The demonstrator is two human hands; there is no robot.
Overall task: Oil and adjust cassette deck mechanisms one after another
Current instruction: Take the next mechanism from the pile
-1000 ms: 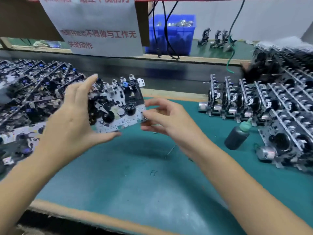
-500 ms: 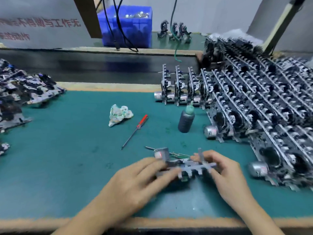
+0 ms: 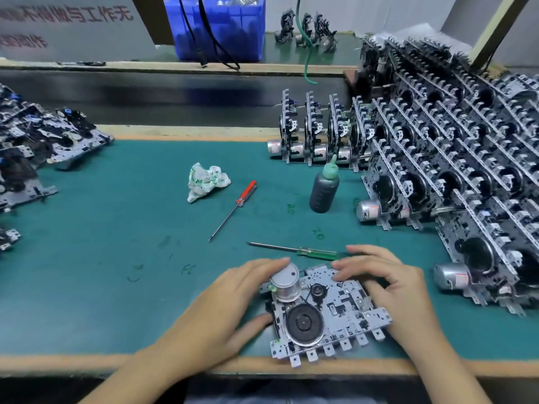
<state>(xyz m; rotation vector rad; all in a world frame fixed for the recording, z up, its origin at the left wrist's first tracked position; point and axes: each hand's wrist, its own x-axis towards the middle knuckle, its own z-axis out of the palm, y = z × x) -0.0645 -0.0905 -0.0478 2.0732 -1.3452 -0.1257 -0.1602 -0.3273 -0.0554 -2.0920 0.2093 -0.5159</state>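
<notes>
One cassette deck mechanism (image 3: 326, 313) lies flat on the bench (image 3: 116, 258) at 6 o'clock, motor and flywheel upward, probably so the oiling points face the worker. The left hand (image 3: 230, 304) braces its 9 o'clock edge, fingers extended to the motor can, thumb against the frame; grip spread, steadying rather than pinching. The right hand (image 3: 388, 284) rests across the 1 o'clock corner, fingers lightly bent and pressing down; grip relaxed, enclosing nothing. The oil bottle (image 3: 324, 191) stands upright at 12 o'clock, apart. The green screwdriver (image 3: 306, 251) lies just beyond the fingertips, the red screwdriver (image 3: 233, 209) farther off at 11 o'clock.
</notes>
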